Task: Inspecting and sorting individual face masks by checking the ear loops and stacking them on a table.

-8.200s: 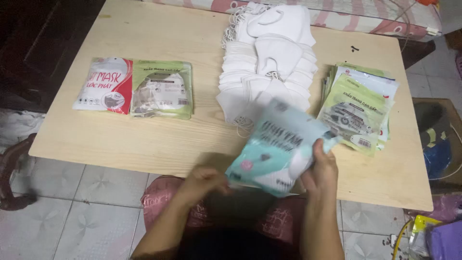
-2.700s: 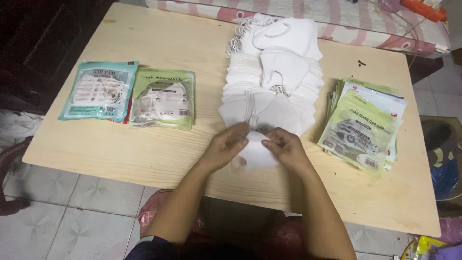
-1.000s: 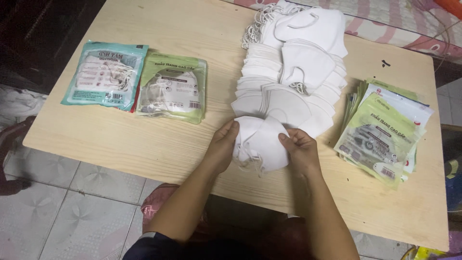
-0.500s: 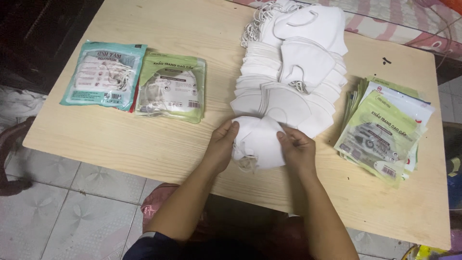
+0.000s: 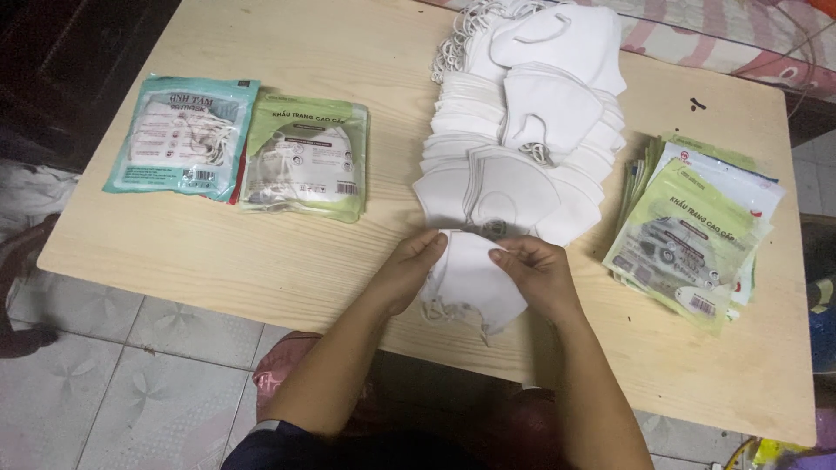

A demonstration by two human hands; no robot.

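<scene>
Both my hands hold a folded white face mask (image 5: pixel 470 280) near the table's front edge. My left hand (image 5: pixel 407 268) grips its left side, my right hand (image 5: pixel 535 271) pinches its upper right edge. The mask's ear loops hang below it. Just beyond lies a long heap of loose white masks (image 5: pixel 522 139) running toward the far edge.
The pale wooden table (image 5: pixel 261 261) carries a teal mask packet (image 5: pixel 183 135) and a green mask packet (image 5: pixel 305 157) at the left, and a fanned stack of flat green and white packets (image 5: pixel 697 226) at the right. Tiled floor lies below left; a patterned cloth at the far edge.
Since 8.2 s ago the teal packet has gone from my hands to the left pile. My hands then took a white mask from the heap and drew it toward the front edge.
</scene>
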